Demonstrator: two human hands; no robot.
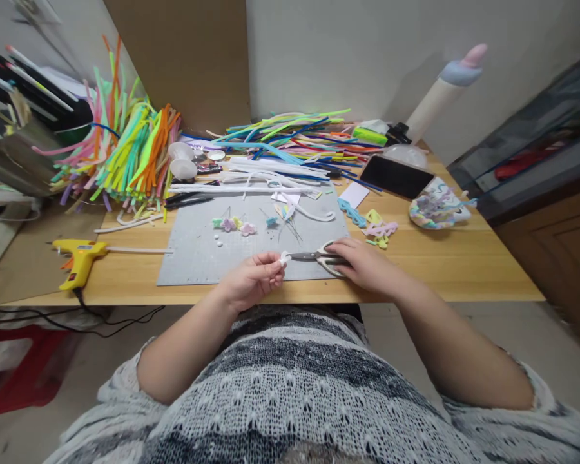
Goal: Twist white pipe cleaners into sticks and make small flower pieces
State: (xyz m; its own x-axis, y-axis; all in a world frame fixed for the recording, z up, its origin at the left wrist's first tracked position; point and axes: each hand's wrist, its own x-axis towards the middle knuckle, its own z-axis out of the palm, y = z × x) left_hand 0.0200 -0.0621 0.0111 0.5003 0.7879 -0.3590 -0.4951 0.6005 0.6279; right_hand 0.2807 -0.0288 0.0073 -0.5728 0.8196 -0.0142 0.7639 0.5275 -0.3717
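Note:
Between the fingertips of my left hand (256, 278) is a small white fuzzy piece (285, 258), likely pipe cleaner. My right hand (367, 264) is closed on the handles of a pair of scissors (314, 256), whose dark blades point left and reach the white piece. Both hands are low over the front of a grey cutting mat (198, 258). Beyond them on the mat lie small pastel flowers (229, 223), a blue flower (271, 222) and tiny white beads (217, 240). The fingers partly cover the white piece.
A yellow glue gun (80, 259) lies at the left, its cord hanging off the table edge. Bundled coloured pipe cleaners (140, 145) stand behind it. White pipe cleaners (275, 169) lie across the mat's back. A phone (396, 176) and bent pastel pieces (379, 229) are at the right.

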